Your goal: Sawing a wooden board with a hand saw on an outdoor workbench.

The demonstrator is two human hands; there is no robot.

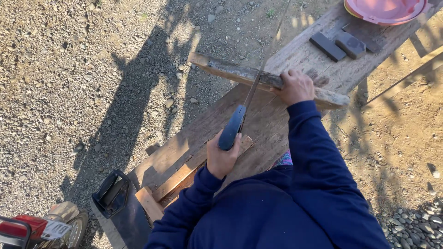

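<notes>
- A motorbike [32, 228], partly out of frame, stands on the gravel [69, 69] at lower left, with a second saw [117, 205] just beside it, leaning at the bench [194, 138] end.
- The left hand [222, 157] is closed tight around the blue handle of a saw [242, 108].
- The saw's thin blade runs up and away, crossing a plank [221, 68].
- The plank is weathered and grey, lying across the bench with its left end overhanging.
- The right hand [295, 86] presses on the plank, fingers curled over its far edge, just right of the blade.
- Two dark blocks [339, 45] and a pink bowl [385, 10] sit on the bench's far end.
</notes>
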